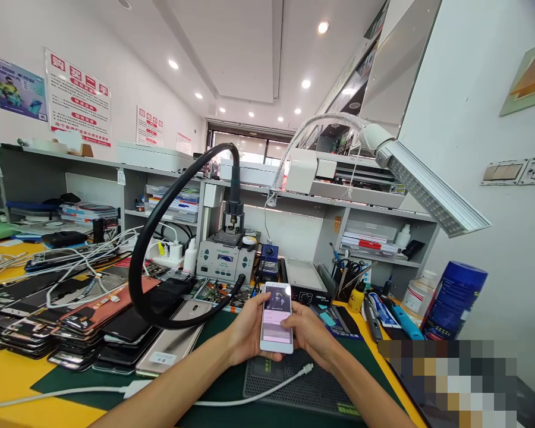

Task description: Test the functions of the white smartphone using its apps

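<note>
A white smartphone [277, 342] is held upright over the work mat, its lit screen facing me. My left hand [245, 330] wraps round its left edge, thumb along the side of the front. Around the right edge my right hand [312, 333] also grips it, with the thumb over the lower half of the screen. The screen has a dark upper part and a pinkish lower part; its text is too small to read. Below the phone lie a dark textured pad [294, 386] and a white cable [258, 397] with a bare plug end.
Stacks of phones and phone parts [80, 321] cover the left side. Behind the hands stands a hot-air station [225, 261] with a thick black hose [136, 261]. At right are a tool holder [350, 270], a clear bottle [417, 294] and a blue canister [455, 300]. A lamp [437, 190] overhangs.
</note>
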